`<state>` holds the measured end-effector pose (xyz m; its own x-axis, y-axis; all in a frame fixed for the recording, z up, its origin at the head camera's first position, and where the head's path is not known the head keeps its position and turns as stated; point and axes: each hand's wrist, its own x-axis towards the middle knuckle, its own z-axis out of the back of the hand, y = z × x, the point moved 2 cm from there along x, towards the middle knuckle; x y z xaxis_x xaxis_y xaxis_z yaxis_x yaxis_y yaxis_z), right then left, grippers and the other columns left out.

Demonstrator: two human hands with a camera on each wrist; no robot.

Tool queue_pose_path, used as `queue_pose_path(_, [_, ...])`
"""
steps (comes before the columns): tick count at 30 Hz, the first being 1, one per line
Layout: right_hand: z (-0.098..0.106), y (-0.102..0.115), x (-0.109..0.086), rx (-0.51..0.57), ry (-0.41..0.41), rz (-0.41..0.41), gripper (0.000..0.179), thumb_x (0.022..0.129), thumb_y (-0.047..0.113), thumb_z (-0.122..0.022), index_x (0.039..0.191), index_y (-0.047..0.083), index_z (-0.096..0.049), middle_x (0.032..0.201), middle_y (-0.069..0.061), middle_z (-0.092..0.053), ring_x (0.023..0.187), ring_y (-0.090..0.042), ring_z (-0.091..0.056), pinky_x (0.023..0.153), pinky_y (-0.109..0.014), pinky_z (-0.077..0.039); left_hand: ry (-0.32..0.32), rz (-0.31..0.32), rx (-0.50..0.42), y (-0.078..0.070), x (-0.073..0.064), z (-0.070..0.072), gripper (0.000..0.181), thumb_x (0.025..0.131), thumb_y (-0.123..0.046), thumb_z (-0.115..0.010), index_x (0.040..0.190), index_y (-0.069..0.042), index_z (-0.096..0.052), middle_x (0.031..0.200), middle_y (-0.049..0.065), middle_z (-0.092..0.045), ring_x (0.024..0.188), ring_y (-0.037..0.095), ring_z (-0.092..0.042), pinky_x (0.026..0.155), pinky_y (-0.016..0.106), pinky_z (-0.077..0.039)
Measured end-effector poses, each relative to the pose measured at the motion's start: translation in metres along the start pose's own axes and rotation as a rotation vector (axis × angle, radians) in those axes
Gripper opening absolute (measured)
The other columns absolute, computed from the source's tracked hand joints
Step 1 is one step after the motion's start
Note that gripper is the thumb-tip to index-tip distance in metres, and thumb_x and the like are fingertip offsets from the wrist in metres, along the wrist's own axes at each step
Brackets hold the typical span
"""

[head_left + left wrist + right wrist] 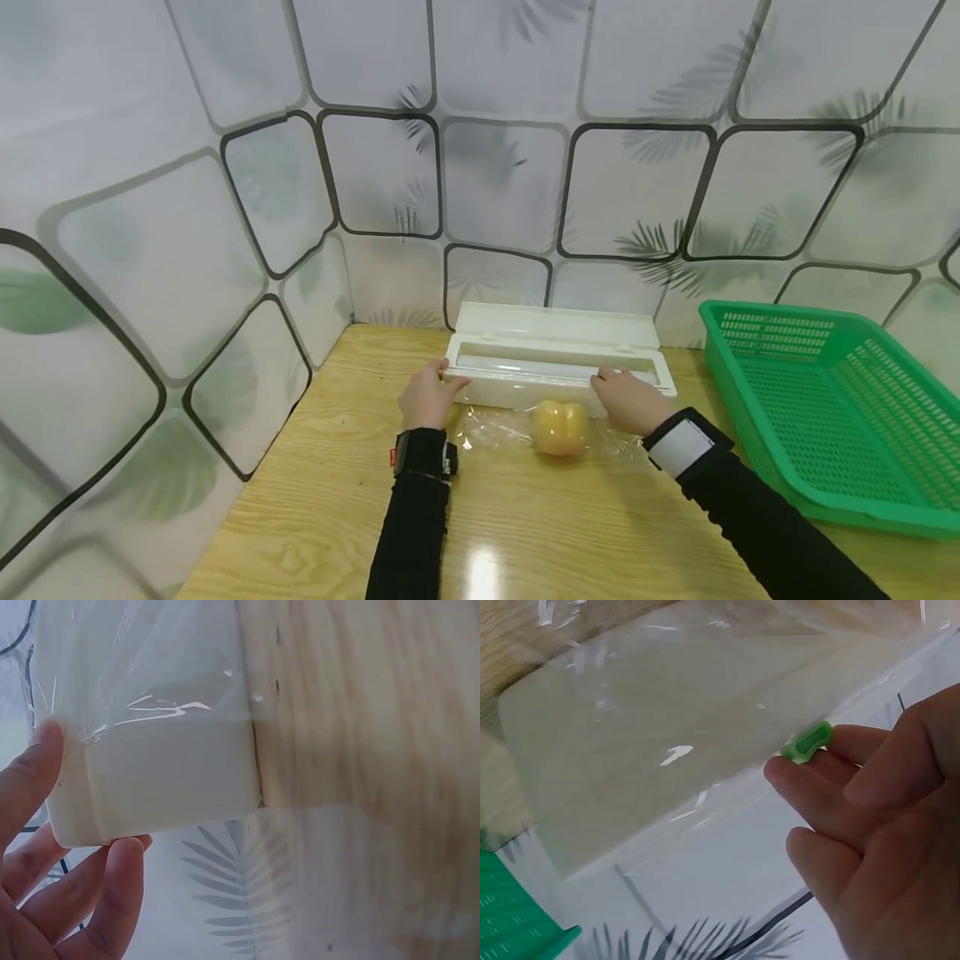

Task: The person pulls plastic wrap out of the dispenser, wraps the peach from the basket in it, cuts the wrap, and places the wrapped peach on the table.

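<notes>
A long white cling film dispenser [502,390] lies on the table with its lid [555,325] raised. Clear film [491,425] comes over its front edge and lies over or around a lobed yellow fruit or pepper [561,427], orange-red toward the near side; its exact kind is unclear. My left hand [429,398] grips the dispenser's left end, thumb on the front and fingers around the end. Along the top edge, right of the middle, my right hand [630,402] pinches a small green slide cutter [808,742], seen in the right wrist view.
A green plastic basket [757,433] stands at the right, near the dispenser's right end. Behind is a patterned wall covering [502,183], close to the raised lid. Bare wooden table [555,525] stretches in front.
</notes>
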<state>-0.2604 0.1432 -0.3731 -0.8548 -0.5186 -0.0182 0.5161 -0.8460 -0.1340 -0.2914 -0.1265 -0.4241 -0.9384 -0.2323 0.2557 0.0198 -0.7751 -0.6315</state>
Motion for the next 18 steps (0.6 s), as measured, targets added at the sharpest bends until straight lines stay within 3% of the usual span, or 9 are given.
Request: queue_pose_path(18, [-0.008, -0.019, -0.023, 0.008, -0.148, 0.040, 0.041, 0.066, -0.010, -0.065, 0.105, -0.012, -0.054, 0.095, -0.022, -0.053, 0.078, -0.037, -0.054, 0.074, -0.047, -0.044, 0.010, -0.002, -0.007, 0.000, -0.001, 0.005, 0.052, 0.070, -0.043, -0.070, 0.112, -0.014, -0.063, 0.097, 0.002, -0.065, 0.062, 0.014, -0.056, 0.046, 0.026, -0.036])
